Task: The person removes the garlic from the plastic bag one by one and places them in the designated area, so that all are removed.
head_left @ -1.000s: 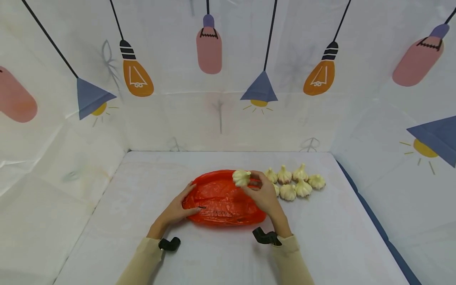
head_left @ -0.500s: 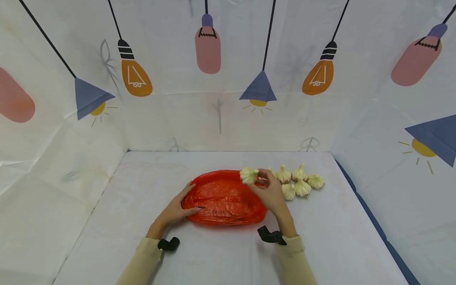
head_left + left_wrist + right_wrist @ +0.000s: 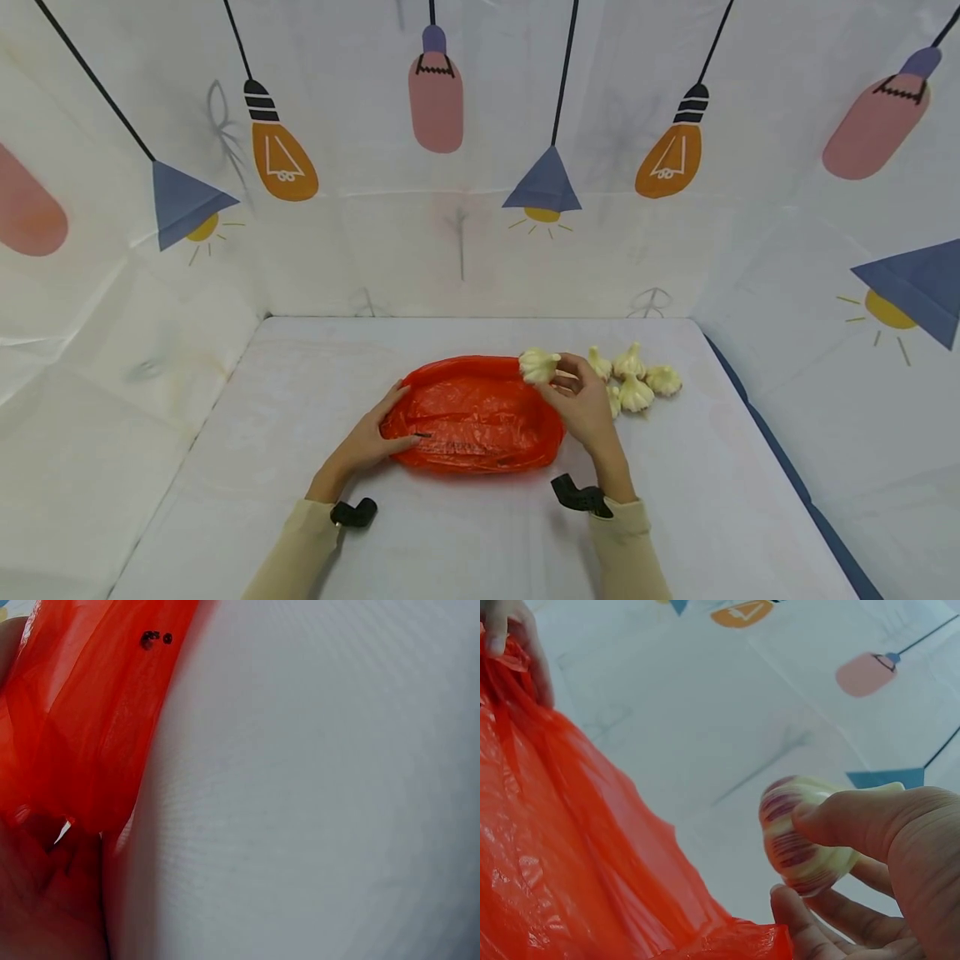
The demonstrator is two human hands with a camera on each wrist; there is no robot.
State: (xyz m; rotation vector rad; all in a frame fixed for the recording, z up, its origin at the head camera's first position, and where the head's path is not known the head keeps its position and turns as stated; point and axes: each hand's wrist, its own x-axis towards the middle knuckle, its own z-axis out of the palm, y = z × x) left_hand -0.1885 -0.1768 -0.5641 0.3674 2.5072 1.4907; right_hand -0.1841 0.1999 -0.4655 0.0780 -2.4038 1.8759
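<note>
Between thumb and fingertips of the right hand (image 3: 583,406): one garlic bulb (image 3: 538,365), pale with purple streaks in the right wrist view (image 3: 799,840), pinched and raised over the far right rim of the bag (image 3: 471,414). Fingers (image 3: 810,930) curl under the bulb, thumb across its top.

Bag: orange-red thin plastic, crinkled, lying on the table (image 3: 315,367) at centre, mouth toward the right hand; its film fills the left of the right wrist view (image 3: 570,847).

Left hand (image 3: 371,437): on the bag's near left edge, fingers gripping a fold of the plastic; the left wrist view shows the film (image 3: 90,727) gathered at the fingers, and the right wrist view shows fingertips (image 3: 510,637) closed on its rim.

Loose bulbs (image 3: 633,379): small cluster on the table just right of the right hand, touching one another, partly hidden behind that hand; count not certain.

Wrists: beige sleeves (image 3: 300,542), each with a black camera mount (image 3: 355,512).

Table: white cloth cover, blue strip (image 3: 787,467) along the right edge.

Backdrop (image 3: 465,208): white sheet on three sides, printed with hanging lamps and bulbs in orange, pink and blue.
</note>
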